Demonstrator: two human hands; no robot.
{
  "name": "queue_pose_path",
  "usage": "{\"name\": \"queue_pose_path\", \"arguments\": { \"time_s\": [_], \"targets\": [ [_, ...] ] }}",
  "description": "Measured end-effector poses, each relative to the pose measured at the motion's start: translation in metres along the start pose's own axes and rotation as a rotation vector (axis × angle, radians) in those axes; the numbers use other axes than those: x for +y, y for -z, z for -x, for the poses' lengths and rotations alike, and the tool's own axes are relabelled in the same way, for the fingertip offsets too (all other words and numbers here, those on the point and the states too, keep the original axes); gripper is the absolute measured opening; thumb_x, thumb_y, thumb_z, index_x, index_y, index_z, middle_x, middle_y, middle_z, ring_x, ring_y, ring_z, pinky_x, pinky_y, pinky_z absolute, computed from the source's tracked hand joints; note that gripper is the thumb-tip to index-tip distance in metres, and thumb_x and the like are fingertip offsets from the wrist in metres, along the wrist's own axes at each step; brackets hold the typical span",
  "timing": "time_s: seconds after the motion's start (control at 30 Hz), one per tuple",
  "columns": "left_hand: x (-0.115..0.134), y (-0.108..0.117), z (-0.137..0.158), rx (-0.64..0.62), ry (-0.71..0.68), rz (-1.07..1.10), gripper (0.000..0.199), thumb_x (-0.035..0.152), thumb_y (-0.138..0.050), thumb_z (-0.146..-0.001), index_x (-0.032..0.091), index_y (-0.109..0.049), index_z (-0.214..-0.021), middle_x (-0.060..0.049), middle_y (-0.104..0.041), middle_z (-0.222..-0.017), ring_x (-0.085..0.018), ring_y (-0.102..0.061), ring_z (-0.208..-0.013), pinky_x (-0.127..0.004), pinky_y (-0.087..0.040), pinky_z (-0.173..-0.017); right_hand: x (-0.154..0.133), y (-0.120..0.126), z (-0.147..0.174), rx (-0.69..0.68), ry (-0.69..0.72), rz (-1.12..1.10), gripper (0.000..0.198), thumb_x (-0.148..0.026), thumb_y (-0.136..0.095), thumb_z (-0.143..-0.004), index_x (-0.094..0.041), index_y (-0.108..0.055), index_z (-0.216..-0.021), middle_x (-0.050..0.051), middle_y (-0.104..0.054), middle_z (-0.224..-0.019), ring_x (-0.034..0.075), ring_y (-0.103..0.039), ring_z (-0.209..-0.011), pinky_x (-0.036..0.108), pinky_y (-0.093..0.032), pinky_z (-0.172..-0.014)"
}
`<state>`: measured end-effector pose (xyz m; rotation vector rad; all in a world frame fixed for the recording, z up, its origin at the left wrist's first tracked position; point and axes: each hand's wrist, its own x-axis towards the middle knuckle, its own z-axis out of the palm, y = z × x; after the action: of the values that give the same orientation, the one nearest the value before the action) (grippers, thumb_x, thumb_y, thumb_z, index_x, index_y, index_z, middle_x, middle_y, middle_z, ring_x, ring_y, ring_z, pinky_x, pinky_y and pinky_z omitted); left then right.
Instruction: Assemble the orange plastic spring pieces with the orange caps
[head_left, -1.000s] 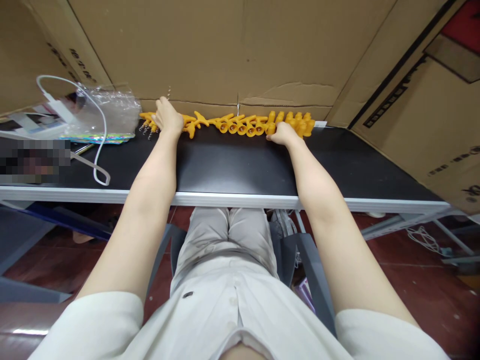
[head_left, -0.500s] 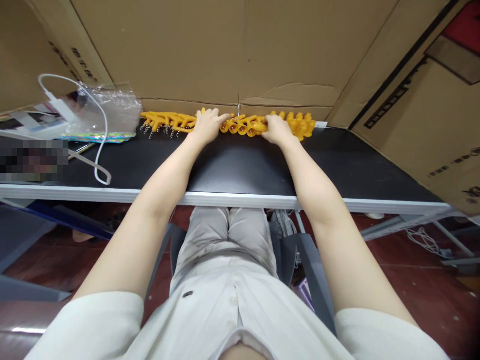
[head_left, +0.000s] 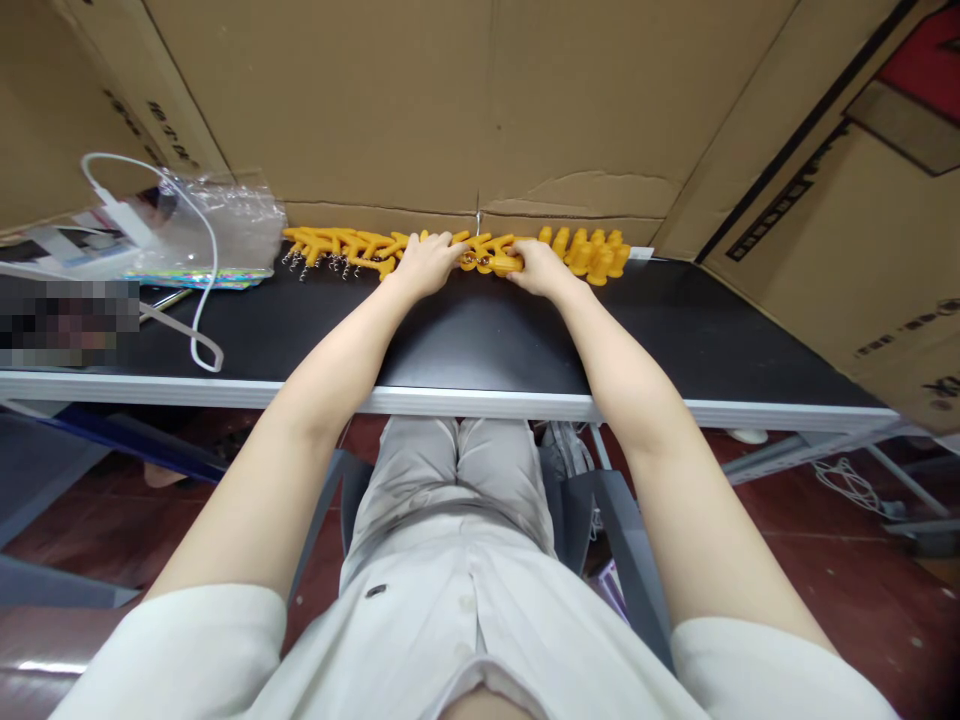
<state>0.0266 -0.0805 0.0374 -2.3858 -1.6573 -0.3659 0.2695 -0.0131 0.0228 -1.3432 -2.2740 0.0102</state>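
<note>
A row of yellow branched plastic corkscrews (head_left: pixel 334 240) lies along the back of the black table, thin metal spirals hanging from several of them. My left hand (head_left: pixel 431 262) is bent over the middle of this row, its fingers closed around a yellow corkscrew that it mostly hides. Close by on the right, my right hand (head_left: pixel 541 268) grips a yellow hollow plastic piece (head_left: pixel 506 264) that lies on its side. Small metal spirals show between the two hands. Beyond my right hand, several yellow plastic pieces (head_left: pixel 600 258) stand upright in a cluster.
Brown cardboard walls (head_left: pixel 360 110) rise behind and beside the black tabletop (head_left: pixel 480 340). At the left are a clear plastic bag (head_left: pixel 232 225), colourful flat packets (head_left: pixel 202 278) and a white cable (head_left: pixel 214 250). A metal edge (head_left: pixel 480 402) runs along the front.
My right hand has moved left along the row, and my left hand slightly right, so they are closer together. Fewer round openings of the yellow pieces show between them.
</note>
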Motion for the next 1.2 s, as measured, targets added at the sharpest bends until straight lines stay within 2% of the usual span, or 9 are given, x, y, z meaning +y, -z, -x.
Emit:
{"name": "queue_pose_path", "arguments": {
  "time_s": [0.13, 0.23, 0.37, 0.43, 0.53, 0.63, 0.9, 1.07, 1.2],
  "targets": [
    [-0.009, -0.012, -0.008, 0.085, -0.068, 0.112, 0.054, 0.018, -0.05, -0.112, 0.021, -0.063, -0.163, -0.023, -0.063, -0.162, -0.043, -0.059, -0.155, -0.063, -0.048, -0.126, -0.003, -0.002, 0.0, 0.005, 0.028, -0.038, 0.033, -0.011, -0.077, -0.084, -0.015, -0.083, -0.116, 0.013, -0.085, -0.121, 0.036, -0.08, -0.116, 0.049, -0.06, -0.112],
    [-0.013, -0.014, -0.014, 0.188, -0.097, 0.218, 0.057, 0.012, -0.041, -0.107, 0.016, -0.066, -0.159, -0.024, -0.047, -0.179, -0.039, -0.046, -0.167, -0.058, -0.041, -0.135, -0.006, -0.002, 0.001, 0.005, 0.055, -0.077, 0.028, -0.013, -0.077, -0.084, -0.016, -0.084, -0.111, 0.013, -0.085, -0.117, 0.036, -0.08, -0.113, 0.049, -0.061, -0.11],
    [-0.003, -0.001, -0.01, 0.263, 0.032, 0.277, 0.054, 0.021, -0.048, -0.109, 0.018, -0.063, -0.161, -0.022, -0.031, -0.189, -0.037, -0.028, -0.178, -0.055, -0.031, -0.143, -0.007, 0.001, 0.001, 0.025, 0.089, -0.118, 0.026, -0.015, -0.076, -0.085, -0.015, -0.084, -0.109, 0.014, -0.085, -0.118, 0.037, -0.078, -0.114, 0.05, -0.061, -0.109],
    [0.005, 0.007, -0.005, 0.2, 0.143, 0.23, 0.061, 0.022, -0.051, -0.108, 0.018, -0.056, -0.168, -0.024, -0.037, -0.185, -0.042, -0.04, -0.173, -0.058, -0.039, -0.138, -0.006, 0.001, 0.0, 0.047, 0.092, -0.149, 0.028, -0.017, -0.078, -0.083, -0.016, -0.084, -0.11, 0.014, -0.085, -0.121, 0.037, -0.077, -0.117, 0.051, -0.06, -0.111],
    [0.011, 0.014, 0.001, 0.066, 0.287, 0.127, 0.069, 0.023, -0.052, -0.106, 0.016, -0.048, -0.175, -0.029, -0.063, -0.163, -0.049, -0.062, -0.153, -0.064, -0.05, -0.126, -0.004, 0.0, -0.001, 0.067, 0.08, -0.185, 0.029, -0.019, -0.082, -0.083, -0.016, -0.083, -0.112, 0.015, -0.084, -0.125, 0.038, -0.076, -0.121, 0.054, -0.06, -0.115],
    [0.008, 0.013, 0.002, 0.006, 0.294, 0.082, 0.07, 0.028, -0.055, -0.104, 0.014, -0.049, -0.173, -0.027, -0.074, -0.146, -0.049, -0.069, -0.142, -0.062, -0.055, -0.119, -0.003, -0.002, -0.002, 0.056, 0.067, -0.192, 0.03, -0.018, -0.083, -0.084, -0.016, -0.082, -0.114, 0.016, -0.082, -0.126, 0.038, -0.076, -0.123, 0.056, -0.059, -0.117],
    [-0.003, 0.005, -0.001, -0.037, 0.231, 0.086, 0.083, 0.027, -0.067, -0.091, 0.02, -0.05, -0.171, -0.02, -0.078, -0.136, -0.044, -0.072, -0.133, -0.052, -0.059, -0.114, 0.007, -0.003, -0.006, 0.024, -0.011, -0.421, 0.064, -0.03, -0.098, -0.076, -0.021, -0.07, -0.133, 0.013, -0.075, -0.133, 0.03, -0.076, -0.113, 0.058, -0.064, -0.116],
    [-0.011, 0.001, -0.002, -0.054, 0.234, 0.137, 0.08, 0.024, -0.067, -0.089, 0.021, -0.053, -0.167, -0.018, -0.077, -0.129, -0.042, -0.074, -0.13, -0.05, -0.059, -0.113, 0.009, 0.003, -0.004, -0.002, -0.071, -0.628, 0.065, -0.036, -0.107, -0.066, -0.023, -0.066, -0.114, 0.006, -0.073, -0.116, 0.025, -0.077, -0.103, 0.053, -0.07, -0.107],
    [-0.023, -0.008, -0.006, 0.018, 0.189, 0.19, 0.074, 0.027, -0.066, -0.09, 0.024, -0.056, -0.164, -0.017, -0.079, -0.124, -0.041, -0.075, -0.126, -0.051, -0.059, -0.112, -0.005, 0.015, 0.004, -0.005, -0.14, -0.671, 0.054, -0.043, -0.107, -0.073, -0.022, -0.065, -0.099, 0.005, -0.074, -0.098, 0.024, -0.078, -0.096, 0.046, -0.071, -0.099]
  ]
}}
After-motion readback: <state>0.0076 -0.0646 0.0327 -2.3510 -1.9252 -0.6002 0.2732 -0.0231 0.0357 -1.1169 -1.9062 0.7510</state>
